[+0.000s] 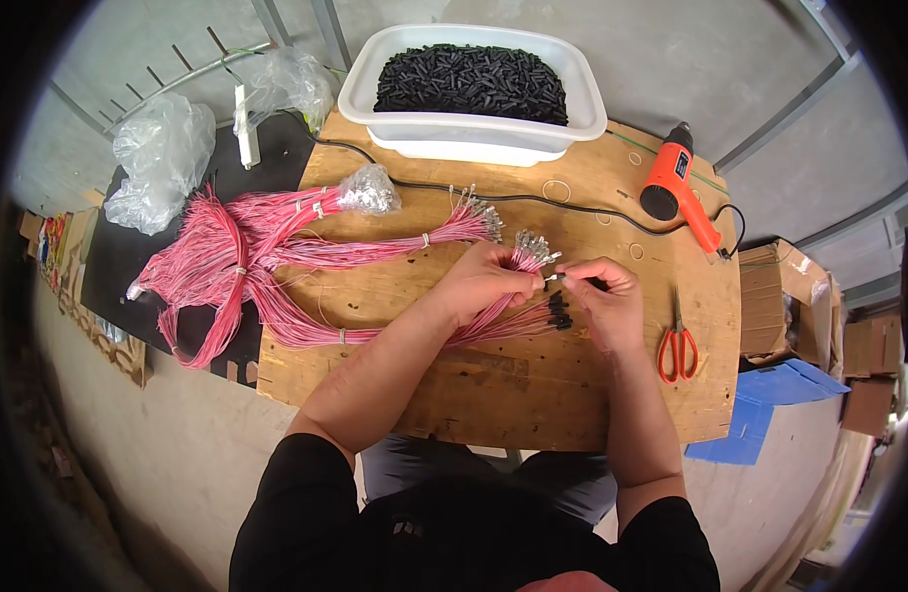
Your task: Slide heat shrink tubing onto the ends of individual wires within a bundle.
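My left hand is closed on a pink wire from a bundle, pinching it near its metal terminal. Facing it, my right hand pinches a small black sleeve at that wire's tip. How far the sleeve covers the terminal is too small to tell. Bare silvery terminals fan out just beyond my left fingers. Below my hands, several wire ends wear black sleeves. The long pink wires run left across the table in tied bundles.
A white tub full of black sleeves stands at the back. On the right lie an orange heat gun, its black cord and red-handled scissors. Plastic bags and a white power strip are at the far left. Rubber bands dot the wooden table.
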Action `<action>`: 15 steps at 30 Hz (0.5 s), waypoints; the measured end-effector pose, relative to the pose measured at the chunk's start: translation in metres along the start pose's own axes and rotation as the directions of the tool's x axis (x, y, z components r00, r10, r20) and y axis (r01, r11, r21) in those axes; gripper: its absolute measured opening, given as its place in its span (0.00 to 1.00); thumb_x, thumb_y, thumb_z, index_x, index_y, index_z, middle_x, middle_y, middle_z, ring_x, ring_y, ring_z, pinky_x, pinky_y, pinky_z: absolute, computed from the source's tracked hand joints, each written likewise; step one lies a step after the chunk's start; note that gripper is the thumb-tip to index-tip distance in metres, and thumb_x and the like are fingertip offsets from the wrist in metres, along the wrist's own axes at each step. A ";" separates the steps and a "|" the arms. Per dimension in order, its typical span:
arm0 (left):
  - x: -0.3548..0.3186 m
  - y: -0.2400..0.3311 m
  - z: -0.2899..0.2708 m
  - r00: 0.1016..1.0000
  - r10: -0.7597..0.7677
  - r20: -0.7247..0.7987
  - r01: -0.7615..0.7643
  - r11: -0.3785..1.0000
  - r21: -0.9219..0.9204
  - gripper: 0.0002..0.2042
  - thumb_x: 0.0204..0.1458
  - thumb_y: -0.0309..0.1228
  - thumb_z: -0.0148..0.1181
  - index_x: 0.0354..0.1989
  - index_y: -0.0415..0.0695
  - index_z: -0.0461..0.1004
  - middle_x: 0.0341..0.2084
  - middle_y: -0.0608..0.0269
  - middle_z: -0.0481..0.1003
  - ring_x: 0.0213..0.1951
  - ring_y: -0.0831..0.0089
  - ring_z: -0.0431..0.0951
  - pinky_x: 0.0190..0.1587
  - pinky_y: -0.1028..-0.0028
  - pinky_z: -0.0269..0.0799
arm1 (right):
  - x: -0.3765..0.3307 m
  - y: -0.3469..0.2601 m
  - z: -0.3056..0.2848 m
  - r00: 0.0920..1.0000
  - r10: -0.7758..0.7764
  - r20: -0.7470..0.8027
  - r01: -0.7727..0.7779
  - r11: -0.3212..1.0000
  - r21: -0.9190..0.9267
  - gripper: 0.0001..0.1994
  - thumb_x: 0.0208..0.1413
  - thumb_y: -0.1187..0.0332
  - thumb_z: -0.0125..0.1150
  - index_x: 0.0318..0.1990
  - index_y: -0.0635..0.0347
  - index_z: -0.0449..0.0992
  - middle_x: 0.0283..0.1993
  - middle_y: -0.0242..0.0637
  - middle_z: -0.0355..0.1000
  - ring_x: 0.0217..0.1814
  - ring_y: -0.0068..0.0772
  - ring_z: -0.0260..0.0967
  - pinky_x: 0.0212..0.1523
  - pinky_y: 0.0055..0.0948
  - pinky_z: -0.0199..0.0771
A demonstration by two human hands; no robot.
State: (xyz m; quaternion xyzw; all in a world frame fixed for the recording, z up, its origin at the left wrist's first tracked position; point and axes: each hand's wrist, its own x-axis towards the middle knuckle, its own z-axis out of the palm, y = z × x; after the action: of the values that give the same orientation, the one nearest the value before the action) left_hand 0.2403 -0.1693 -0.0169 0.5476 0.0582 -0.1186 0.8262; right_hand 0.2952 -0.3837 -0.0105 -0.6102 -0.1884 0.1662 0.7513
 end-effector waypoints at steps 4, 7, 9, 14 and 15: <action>0.000 0.001 0.000 1.000 -0.015 -0.011 0.015 1.000 0.011 0.09 0.50 0.27 0.71 0.34 0.35 0.79 0.25 0.62 0.78 0.26 0.76 0.76 0.29 0.75 0.70 | 0.000 -0.002 0.001 0.999 -0.031 0.010 0.031 0.997 -0.074 0.06 0.56 0.85 0.63 0.39 0.67 0.80 0.44 0.43 0.81 0.47 0.26 0.77 0.53 0.26 0.76; -0.001 0.002 0.001 1.000 -0.019 -0.010 0.020 0.999 0.043 0.09 0.50 0.27 0.71 0.34 0.35 0.79 0.25 0.62 0.78 0.27 0.76 0.76 0.29 0.76 0.71 | -0.001 -0.003 0.002 0.999 -0.041 0.020 0.043 0.993 -0.110 0.06 0.56 0.84 0.64 0.40 0.67 0.81 0.44 0.42 0.81 0.47 0.25 0.76 0.52 0.25 0.76; -0.001 0.001 0.000 1.000 -0.002 0.000 0.002 0.998 0.055 0.09 0.51 0.27 0.71 0.35 0.35 0.79 0.26 0.61 0.79 0.27 0.76 0.77 0.30 0.76 0.71 | -0.001 -0.003 0.002 0.999 -0.037 0.025 0.040 0.990 -0.135 0.06 0.56 0.84 0.64 0.40 0.67 0.81 0.44 0.41 0.81 0.46 0.24 0.76 0.51 0.25 0.76; -0.001 0.000 0.001 1.000 0.017 0.017 -0.018 0.998 0.059 0.09 0.53 0.27 0.71 0.35 0.35 0.79 0.27 0.60 0.80 0.28 0.76 0.78 0.31 0.76 0.73 | 0.000 -0.001 -0.002 0.998 -0.055 0.012 0.056 0.989 -0.137 0.06 0.57 0.83 0.64 0.41 0.67 0.81 0.44 0.38 0.81 0.44 0.21 0.75 0.50 0.23 0.75; 0.000 0.001 0.001 1.000 0.016 0.020 -0.017 0.998 0.055 0.09 0.53 0.27 0.70 0.35 0.34 0.79 0.28 0.60 0.80 0.29 0.76 0.78 0.31 0.76 0.74 | 0.000 -0.002 -0.002 0.998 -0.056 0.011 0.057 0.989 -0.138 0.06 0.57 0.83 0.64 0.41 0.67 0.81 0.44 0.38 0.81 0.44 0.21 0.75 0.50 0.23 0.75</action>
State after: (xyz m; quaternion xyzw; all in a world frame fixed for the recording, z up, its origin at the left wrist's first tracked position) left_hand 0.2401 -0.1699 -0.0157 0.5694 0.0424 -0.1188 0.8123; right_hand 0.2964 -0.3858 -0.0092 -0.6544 -0.2194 0.1337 0.7111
